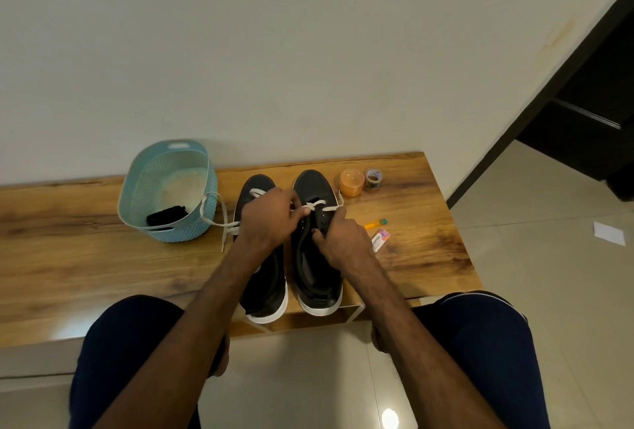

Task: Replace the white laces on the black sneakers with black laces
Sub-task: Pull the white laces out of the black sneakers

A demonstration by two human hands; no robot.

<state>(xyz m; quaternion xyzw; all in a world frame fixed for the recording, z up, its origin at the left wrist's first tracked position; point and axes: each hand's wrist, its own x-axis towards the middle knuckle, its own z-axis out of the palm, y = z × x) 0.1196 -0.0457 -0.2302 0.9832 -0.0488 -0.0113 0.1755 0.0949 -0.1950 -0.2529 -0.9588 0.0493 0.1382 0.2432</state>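
**Limp white lace, pinched close to the eyelets**

The two black sneakers stand side by side at mid-frame on the wooden surface, toes toward the wall. The white lace crossing the right-of-frame shoe is a flat, soft ribbon. It looks light and should slide easily, so it is best taken right beside an eyelet. The left hand pinches it there with narrowed fingers. The right hand curls round the shoe's eyelet edge, steadying it. A second white lace trails left to the teal basket. The black laces lie bundled inside that basket.
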